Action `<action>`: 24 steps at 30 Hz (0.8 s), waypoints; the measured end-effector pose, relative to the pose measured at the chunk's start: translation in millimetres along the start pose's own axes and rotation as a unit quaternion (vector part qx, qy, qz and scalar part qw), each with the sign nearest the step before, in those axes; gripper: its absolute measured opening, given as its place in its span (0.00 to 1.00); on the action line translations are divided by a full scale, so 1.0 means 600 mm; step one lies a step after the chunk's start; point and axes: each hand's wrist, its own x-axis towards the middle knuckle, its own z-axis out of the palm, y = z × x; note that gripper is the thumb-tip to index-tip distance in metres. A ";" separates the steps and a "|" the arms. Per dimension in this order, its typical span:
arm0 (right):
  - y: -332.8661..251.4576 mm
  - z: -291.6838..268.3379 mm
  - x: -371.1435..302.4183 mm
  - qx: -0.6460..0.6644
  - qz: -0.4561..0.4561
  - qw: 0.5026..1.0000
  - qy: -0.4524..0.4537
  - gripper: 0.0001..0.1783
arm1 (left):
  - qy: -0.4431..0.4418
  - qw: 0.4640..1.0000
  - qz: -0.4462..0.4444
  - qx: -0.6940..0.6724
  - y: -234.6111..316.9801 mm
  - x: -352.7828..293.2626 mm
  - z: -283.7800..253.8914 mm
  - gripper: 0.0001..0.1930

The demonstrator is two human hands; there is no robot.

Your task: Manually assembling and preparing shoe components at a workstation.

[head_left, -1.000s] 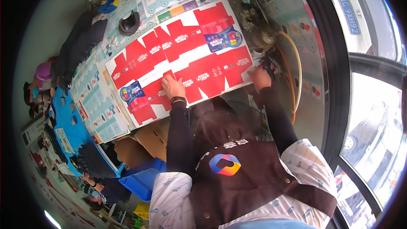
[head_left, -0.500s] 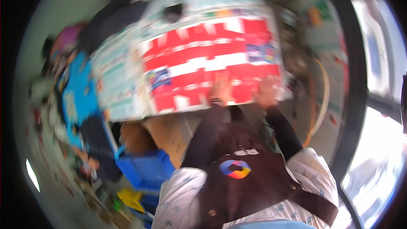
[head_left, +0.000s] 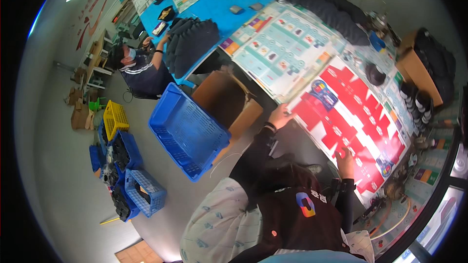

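A large white sheet printed with red shapes and dark blue patches (head_left: 363,126) lies on the table at the right. My left hand (head_left: 280,116) is at its left corner, fingers curled in and closed on the edge. On the near edge of the same sheet rests my right hand (head_left: 346,164), with thumb and fingers apart and nothing held between them. Dark sleeves cover both forearms, and a dark band circles each wrist. The undersides of my fingers are hidden.
Left of me stand a blue plastic crate (head_left: 190,131) and an open cardboard box (head_left: 248,109). Teal printed sheets (head_left: 287,48) cover the adjoining table. Dark padded rolls (head_left: 331,12) line its far side. A masked co-worker (head_left: 146,75) sits at the blue-covered table (head_left: 209,7).
The view has swung left and sharpened. Both hands lay flat on the sheet's near part; now my left hand is at its left corner and my right hand at its near edge.
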 end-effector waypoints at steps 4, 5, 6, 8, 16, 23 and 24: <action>-0.282 -0.009 0.062 0.202 -0.112 0.967 -0.109 0.25 | 0.046 0.992 -0.072 -0.091 -0.086 -0.012 -0.201 0.41; -0.381 -0.005 0.060 0.356 -0.058 0.909 -0.207 0.26 | 0.049 0.983 -0.102 -0.143 -0.140 -0.026 -0.248 0.41; -0.417 0.012 0.084 0.396 -0.085 0.878 -0.255 0.27 | 0.035 0.983 -0.101 -0.151 -0.133 -0.028 -0.266 0.41; -0.525 0.016 0.100 0.463 -0.043 0.820 -0.333 0.36 | 0.029 0.906 -0.147 -0.397 -0.048 -0.054 -0.330 0.39; -0.926 0.021 0.071 0.510 -0.312 0.749 -0.286 0.41 | 0.183 0.882 0.158 -0.404 0.260 -0.118 -0.521 0.40; -1.026 -0.141 -0.051 0.425 -0.643 0.606 -0.196 0.37 | 0.232 0.856 0.317 -0.335 0.479 -0.133 -0.548 0.42; -1.028 -0.148 -0.055 0.474 -0.598 0.603 -0.231 0.37 | 0.213 0.855 0.324 -0.345 0.493 -0.142 -0.531 0.41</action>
